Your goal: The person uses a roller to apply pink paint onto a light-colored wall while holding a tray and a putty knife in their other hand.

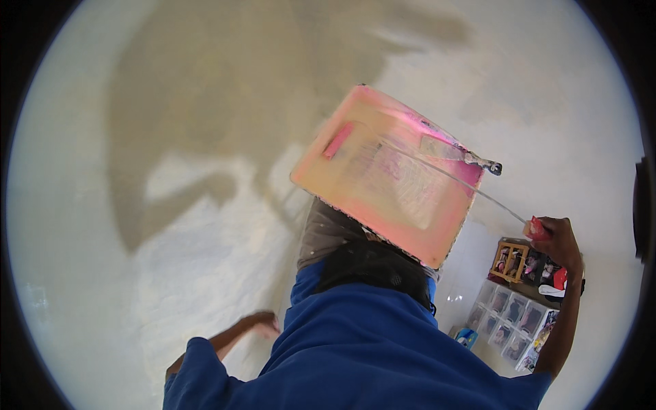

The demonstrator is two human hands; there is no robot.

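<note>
My right hand [560, 242], out at the right, is closed around the red handle of a paint roller [338, 141]. Its long thin metal rod runs leftward to a pink roller head over the left part of a paint tray [383, 225]. Pale paint and pink stains cover this large rectangular tray, which is in front of my body. A flat-bladed tool [486, 163] with a dark, paint-caked handle rests across the tray's right edge. My left hand [265, 322] hangs low beside my left hip, away from the tray. Motion blurs its fingers.
A pale wall [205, 287] carries a large shadow at the left and top. Below my right hand stand clear stacked storage boxes [509, 321] and a wooden rack [509, 261] with small items. A small blue package [466, 337] lies beside the boxes.
</note>
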